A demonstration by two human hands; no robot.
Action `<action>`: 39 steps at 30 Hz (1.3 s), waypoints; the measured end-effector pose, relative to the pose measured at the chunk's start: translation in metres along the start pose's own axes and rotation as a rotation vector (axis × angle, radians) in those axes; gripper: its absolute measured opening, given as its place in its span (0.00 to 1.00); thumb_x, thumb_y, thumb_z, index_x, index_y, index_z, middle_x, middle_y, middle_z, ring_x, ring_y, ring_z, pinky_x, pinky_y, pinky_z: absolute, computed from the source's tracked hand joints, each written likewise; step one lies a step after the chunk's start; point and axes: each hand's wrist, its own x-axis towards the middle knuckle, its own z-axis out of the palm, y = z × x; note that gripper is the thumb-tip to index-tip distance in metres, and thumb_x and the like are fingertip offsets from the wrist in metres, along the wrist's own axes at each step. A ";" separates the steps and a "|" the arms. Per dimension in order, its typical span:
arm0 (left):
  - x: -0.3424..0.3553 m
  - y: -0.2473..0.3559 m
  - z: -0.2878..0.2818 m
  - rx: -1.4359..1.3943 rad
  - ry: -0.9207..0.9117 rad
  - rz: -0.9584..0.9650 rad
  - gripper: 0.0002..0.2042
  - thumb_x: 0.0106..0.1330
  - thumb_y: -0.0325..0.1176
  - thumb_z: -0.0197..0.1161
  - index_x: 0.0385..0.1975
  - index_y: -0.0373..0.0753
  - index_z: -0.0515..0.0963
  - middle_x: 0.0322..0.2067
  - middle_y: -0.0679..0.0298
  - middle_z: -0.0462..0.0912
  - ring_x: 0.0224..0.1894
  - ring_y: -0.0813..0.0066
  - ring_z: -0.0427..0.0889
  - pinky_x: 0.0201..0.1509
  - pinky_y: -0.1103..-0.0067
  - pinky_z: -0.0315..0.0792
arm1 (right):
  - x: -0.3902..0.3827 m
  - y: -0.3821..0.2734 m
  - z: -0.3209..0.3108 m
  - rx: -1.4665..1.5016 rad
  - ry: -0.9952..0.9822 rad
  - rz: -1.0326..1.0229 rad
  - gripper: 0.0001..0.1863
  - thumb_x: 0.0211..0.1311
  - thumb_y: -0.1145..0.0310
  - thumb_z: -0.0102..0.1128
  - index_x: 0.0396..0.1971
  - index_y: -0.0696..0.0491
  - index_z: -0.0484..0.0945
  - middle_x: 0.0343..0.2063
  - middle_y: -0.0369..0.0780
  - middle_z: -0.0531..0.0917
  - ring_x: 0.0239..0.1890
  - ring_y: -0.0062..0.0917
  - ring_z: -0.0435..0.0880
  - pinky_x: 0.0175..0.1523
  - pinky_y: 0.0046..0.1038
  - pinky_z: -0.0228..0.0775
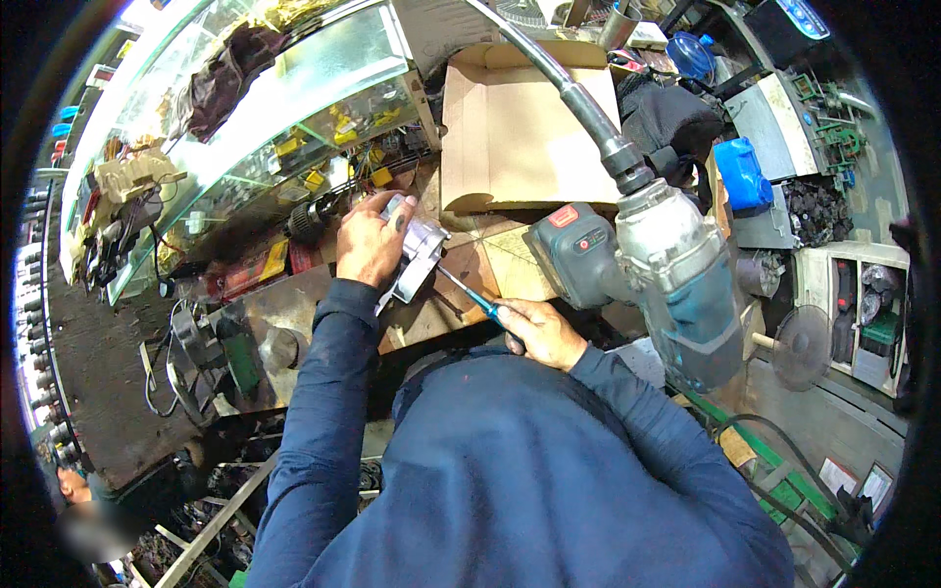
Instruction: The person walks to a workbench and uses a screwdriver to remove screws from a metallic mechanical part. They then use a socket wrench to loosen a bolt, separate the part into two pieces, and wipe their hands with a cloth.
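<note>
My left hand grips a silver cast-metal part over the front of the bench. My right hand is closed on a screwdriver with a blue-and-black handle, its shaft angled up to the metal part; whether the tip touches it, I cannot tell. Just right of both hands is a large cordless power tool with a battery and a long dark flexible shaft rising from its nose.
An open cardboard box lies beyond my hands. A glass case with small parts lines the back left. At right are a blue jug, a fan-like round guard and a white shelf unit. Another person is at lower left.
</note>
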 end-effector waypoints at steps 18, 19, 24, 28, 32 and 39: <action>-0.101 0.012 0.004 0.358 0.188 0.038 0.54 0.48 0.48 0.86 0.79 0.51 0.62 0.53 0.48 0.78 0.48 0.43 0.86 0.50 0.57 0.82 | -0.071 -0.053 -0.017 -0.316 0.035 -0.164 0.28 0.71 0.69 0.64 0.67 0.65 0.70 0.55 0.51 0.81 0.59 0.33 0.80 0.67 0.34 0.70; -0.102 0.012 -0.001 0.252 0.155 -0.054 0.52 0.50 0.47 0.85 0.78 0.49 0.64 0.52 0.49 0.79 0.49 0.43 0.86 0.52 0.58 0.82 | -0.076 -0.063 -0.011 -0.334 0.053 -0.232 0.29 0.71 0.69 0.64 0.67 0.64 0.70 0.55 0.51 0.81 0.59 0.34 0.81 0.67 0.34 0.71; -0.117 0.010 -0.009 -0.734 0.044 -0.156 0.36 0.61 0.34 0.79 0.68 0.28 0.74 0.57 0.51 0.87 0.58 0.66 0.85 0.66 0.73 0.75 | -0.088 -0.102 0.017 -0.658 0.306 -0.640 0.26 0.65 0.78 0.65 0.63 0.61 0.72 0.48 0.47 0.80 0.52 0.33 0.83 0.58 0.31 0.76; -0.147 -0.001 0.002 -1.037 -0.006 -0.340 0.27 0.66 0.31 0.77 0.63 0.28 0.77 0.53 0.58 0.87 0.55 0.73 0.84 0.65 0.75 0.75 | -0.086 -0.122 0.034 -0.670 0.392 -0.724 0.22 0.61 0.81 0.67 0.55 0.60 0.75 0.49 0.47 0.81 0.52 0.33 0.84 0.57 0.31 0.77; -0.168 -0.021 0.009 -1.137 -0.039 -0.255 0.30 0.66 0.33 0.77 0.66 0.30 0.74 0.58 0.59 0.84 0.60 0.73 0.81 0.67 0.74 0.74 | -0.086 -0.144 0.051 -0.597 0.453 -0.843 0.22 0.57 0.81 0.77 0.51 0.59 0.79 0.46 0.45 0.87 0.47 0.28 0.88 0.56 0.30 0.81; -0.166 -0.024 0.009 -0.649 0.042 -0.124 0.66 0.44 0.38 0.90 0.80 0.34 0.46 0.68 0.46 0.74 0.68 0.56 0.78 0.71 0.67 0.74 | -0.056 -0.175 0.077 -0.200 0.187 -1.068 0.16 0.60 0.79 0.63 0.48 0.58 0.75 0.43 0.45 0.80 0.49 0.29 0.80 0.58 0.32 0.73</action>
